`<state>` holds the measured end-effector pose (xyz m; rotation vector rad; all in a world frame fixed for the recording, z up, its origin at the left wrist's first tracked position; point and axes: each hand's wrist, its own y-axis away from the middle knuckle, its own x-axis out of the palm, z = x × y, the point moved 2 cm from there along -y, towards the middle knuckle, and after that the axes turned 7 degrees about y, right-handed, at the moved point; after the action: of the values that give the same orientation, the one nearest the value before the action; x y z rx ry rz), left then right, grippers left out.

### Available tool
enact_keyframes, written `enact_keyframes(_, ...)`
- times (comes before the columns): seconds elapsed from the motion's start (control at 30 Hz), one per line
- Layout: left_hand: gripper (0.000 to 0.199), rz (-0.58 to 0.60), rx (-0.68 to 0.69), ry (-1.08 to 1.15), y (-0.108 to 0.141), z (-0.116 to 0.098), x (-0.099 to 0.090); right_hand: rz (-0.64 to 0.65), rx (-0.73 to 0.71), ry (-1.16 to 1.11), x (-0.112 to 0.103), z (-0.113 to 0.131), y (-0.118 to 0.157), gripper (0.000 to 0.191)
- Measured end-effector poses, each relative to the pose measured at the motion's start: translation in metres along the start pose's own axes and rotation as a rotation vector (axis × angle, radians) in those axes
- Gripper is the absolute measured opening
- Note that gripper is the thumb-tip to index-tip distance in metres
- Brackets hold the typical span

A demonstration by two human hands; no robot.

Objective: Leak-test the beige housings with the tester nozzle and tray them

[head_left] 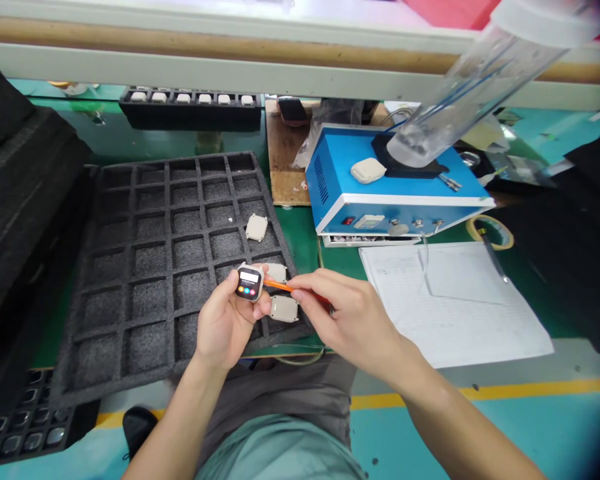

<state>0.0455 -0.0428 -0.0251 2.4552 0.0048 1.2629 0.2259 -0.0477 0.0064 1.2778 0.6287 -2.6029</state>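
My left hand (226, 321) grips a smartwatch case (249, 283) without a strap, its lit screen facing up with a white box and coloured round icons. An orange stick-like tool (279, 285) is pinched in my right hand (347, 313), and its tip meets the right side of the watch case. Beneath and beside my hands, pale watch cases (284, 309) lie face down on the black foam tray (147, 320). Another pale case (257, 227) rests a little farther up the tray. The tool's far end is hidden by my right hand.
A blue machine (405, 193) carries a clear tube (445, 100) and one pale case (368, 171). Written sheets (460, 300) and a tape roll (505, 233) lie at the right. Black foam (25, 167) is stacked left; a black rack (190, 113) of white pieces stands behind.
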Motion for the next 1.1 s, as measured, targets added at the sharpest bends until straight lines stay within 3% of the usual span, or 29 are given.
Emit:
enact_keyframes(0.6,0.031,-0.001,0.049,-0.064,-0.001,0.002,0.0,0.001,-0.023,-0.028,0.006,-0.002,-0.004,0.021)
enact_keyframes(0.73,0.033,0.005,0.028,-0.057,-0.004,0.0,0.001,-0.037,-0.001,-0.025,-0.007,-0.006,0.005,0.019)
enact_keyframes(0.8,0.034,-0.021,0.042,-0.055,-0.007,-0.002,0.001,-0.167,0.138,0.01,-0.027,-0.028,0.023,0.017)
enact_keyframes(0.93,0.028,-0.106,0.18,-0.169,-0.004,-0.008,0.015,-0.535,0.605,0.211,-0.074,-0.105,0.073,0.022)
enact_keyframes(1.0,0.023,-0.102,0.259,-0.319,0.003,-0.018,0.036,-0.554,0.765,0.214,-0.086,-0.141,0.088,0.025)
enact_keyframes(1.1,0.022,-0.031,0.414,-0.637,0.007,-0.05,0.083,-0.652,0.776,0.153,-0.09,-0.162,0.086,0.029)
